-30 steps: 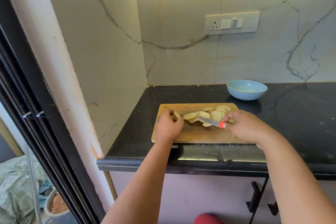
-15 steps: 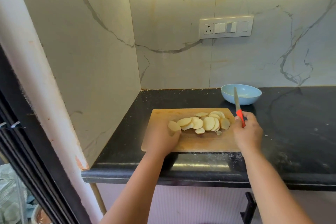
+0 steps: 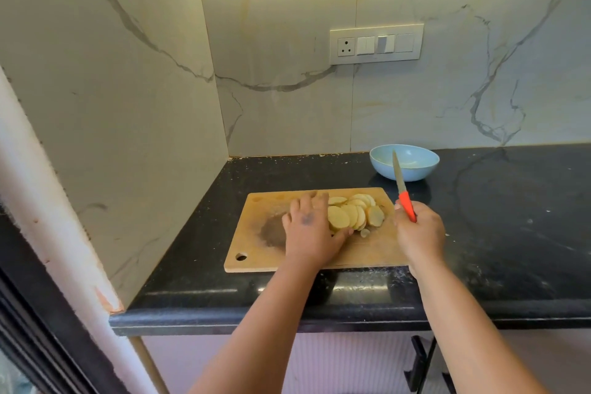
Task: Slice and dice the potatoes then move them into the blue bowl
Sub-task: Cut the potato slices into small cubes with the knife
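While the right hand (image 3: 419, 233) grips the knife (image 3: 403, 190) by its red handle, blade now lifted upright off the board (image 3: 256, 246) rather than lying across the slices (image 3: 350, 214) as a second ago, the left hand (image 3: 308, 227) has moved in, fingers spread flat, against the pile's left edge. Cutting has paused (slicing looks done; dicing isn't). Just beyond the board sits the bowl (image 3: 383, 169), holding no potato.

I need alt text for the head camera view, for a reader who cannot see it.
A person's left hand rests against potato slices on a wooden cutting board, while the right hand grips a red-handled knife, blade pointing up. A blue bowl sits behind on the black counter.
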### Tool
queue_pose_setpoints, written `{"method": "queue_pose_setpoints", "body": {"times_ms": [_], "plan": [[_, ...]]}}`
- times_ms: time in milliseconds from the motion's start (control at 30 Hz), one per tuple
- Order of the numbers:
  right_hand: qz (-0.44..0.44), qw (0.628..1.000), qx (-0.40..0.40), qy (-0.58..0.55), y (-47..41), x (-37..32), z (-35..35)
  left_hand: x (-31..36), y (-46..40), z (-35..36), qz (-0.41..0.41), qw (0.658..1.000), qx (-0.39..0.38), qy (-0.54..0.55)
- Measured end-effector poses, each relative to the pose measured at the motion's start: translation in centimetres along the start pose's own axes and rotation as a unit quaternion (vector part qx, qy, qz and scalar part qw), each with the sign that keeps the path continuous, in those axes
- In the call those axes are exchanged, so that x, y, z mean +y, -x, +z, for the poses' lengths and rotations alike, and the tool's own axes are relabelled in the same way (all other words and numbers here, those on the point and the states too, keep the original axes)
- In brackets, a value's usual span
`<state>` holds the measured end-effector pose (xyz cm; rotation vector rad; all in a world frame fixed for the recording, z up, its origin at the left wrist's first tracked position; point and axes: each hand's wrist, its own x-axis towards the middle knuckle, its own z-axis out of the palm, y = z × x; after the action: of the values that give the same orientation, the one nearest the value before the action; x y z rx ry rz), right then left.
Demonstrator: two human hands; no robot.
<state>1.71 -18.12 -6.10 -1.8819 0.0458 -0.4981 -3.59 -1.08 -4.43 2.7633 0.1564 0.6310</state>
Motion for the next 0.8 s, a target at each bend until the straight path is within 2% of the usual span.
{"method": "queue_pose_setpoints", "body": {"times_ms": [67, 200, 267, 400, 800], "plan": [[0.004, 1.0, -0.008, -0.003, -0.7, -0.1, -0.3, -0.2, 0.1, -0.3, -0.04, 0.998, -0.025, 0.031], [-0.008, 0.999, -0.03, 0.019, -4.1, -0.9, -0.7, -0.7, -0.3, -0.4, -0.154, 0.978, -0.131, 0.045], [-0.005, 0.997, -0.071, 0.037, -5.1, -1.3, -0.2, -0.5, -0.7, -0.3, -0.174, 0.969, -0.168, 0.052], [0.006, 0.98, -0.187, 0.066, -5.5, -1.3, 1.6, 0.7, -1.9, 0.8, -0.145, 0.97, -0.181, 0.068], [-0.074, 0.96, -0.23, 0.142, -6.5, -1.2, 3.6, 3.3, -5.6, 3.0, -0.084, 0.968, -0.203, 0.125]]}}
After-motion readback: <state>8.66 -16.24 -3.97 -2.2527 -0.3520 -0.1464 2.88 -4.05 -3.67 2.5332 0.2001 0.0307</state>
